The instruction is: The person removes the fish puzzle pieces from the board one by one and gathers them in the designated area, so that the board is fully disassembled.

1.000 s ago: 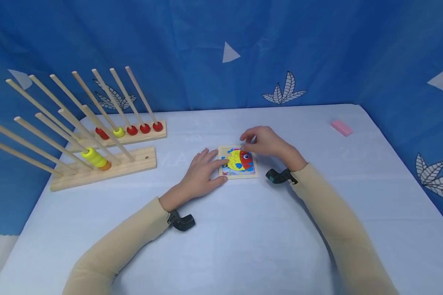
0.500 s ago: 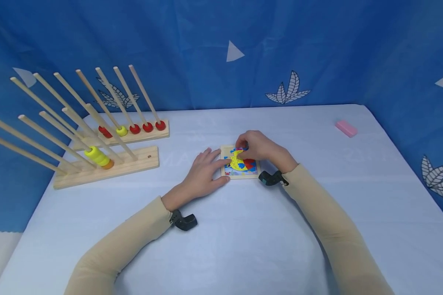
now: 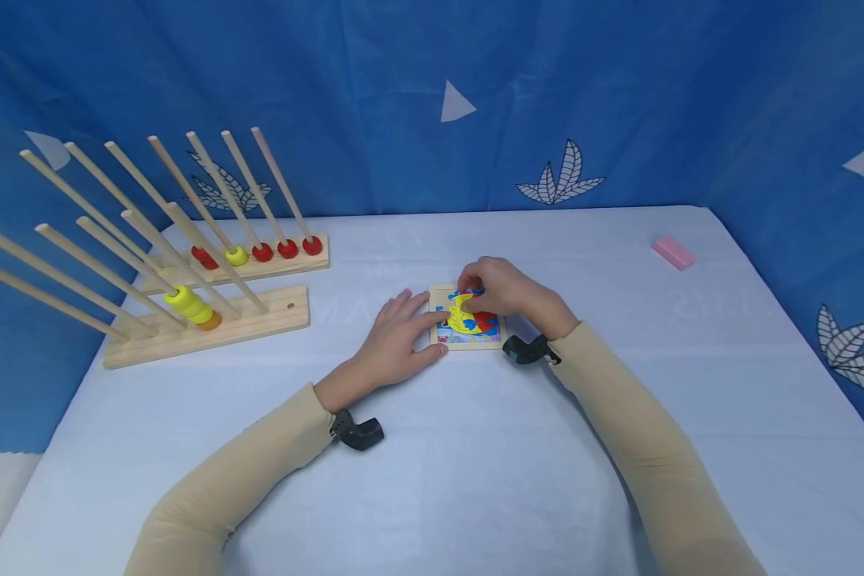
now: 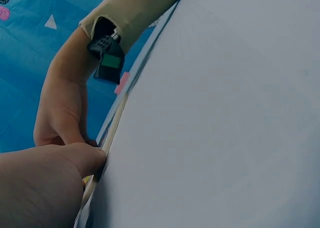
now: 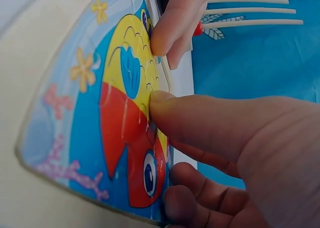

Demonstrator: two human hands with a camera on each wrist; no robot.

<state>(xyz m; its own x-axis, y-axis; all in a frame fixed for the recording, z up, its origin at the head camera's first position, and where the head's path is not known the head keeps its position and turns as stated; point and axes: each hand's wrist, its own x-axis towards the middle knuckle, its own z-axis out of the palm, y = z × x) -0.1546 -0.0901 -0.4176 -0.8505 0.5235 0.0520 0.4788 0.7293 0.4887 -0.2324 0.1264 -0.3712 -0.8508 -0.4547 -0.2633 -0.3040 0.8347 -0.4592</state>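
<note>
A small wooden fish puzzle (image 3: 468, 338) lies at the middle of the table, yellow-bodied and red-headed on a blue sea picture. My left hand (image 3: 392, 346) rests along its left side, fingers spread and fairly straight, the index reaching over the picture and the thumb at the lower corner. Over the upper right part, my right hand (image 3: 502, 290) bends its fingers and pinches at a puzzle piece. In the right wrist view, the thumb (image 5: 165, 110) touches the yellow body (image 5: 132, 33) above the red head (image 5: 122, 123); the other fingers curl behind, so the piece's far side is hidden.
Two wooden peg stands (image 3: 281, 308) with tall rods are at the left. Yellow rings (image 3: 187, 302) sit on the front one, and red beads (image 3: 287, 249) on the rear one. A pink block (image 3: 673, 252) lies far right. Blue cloth (image 3: 389, 104) hangs behind.
From the puzzle's upper right corner, my right hand has moved left and down onto the fish, covering its eye in the head view. My left hand stays in place on the puzzle.
</note>
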